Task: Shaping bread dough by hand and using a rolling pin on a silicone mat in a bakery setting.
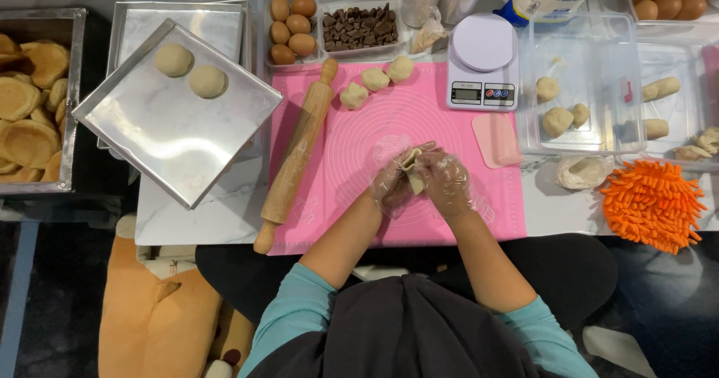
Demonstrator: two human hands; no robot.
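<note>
Head view: white marble counter [187,224] carrying a pink silicone mat [449,221]. Left hand [391,187] and right hand [448,183], both in clear plastic gloves, are pressed together over the mat's middle, fingers pinching a folded dough piece [412,161] between them. Wooden rolling pin [296,157] lies diagonally at the mat's left edge. Three dough balls [374,78] sit near the mat's top. White kitchen scale [483,60] stands top right. Tilted metal tray [180,135] holds two dough rounds.

Lighting bright, even, from overhead. Soft glare on the tilted metal tray [176,123] and the clear plastic tubs [577,71]. Shadows faint and short beneath the rolling pin [296,153]. Focus sharp centrally; floor at the lower edges dim; slight wide-angle bending at the borders.
</note>
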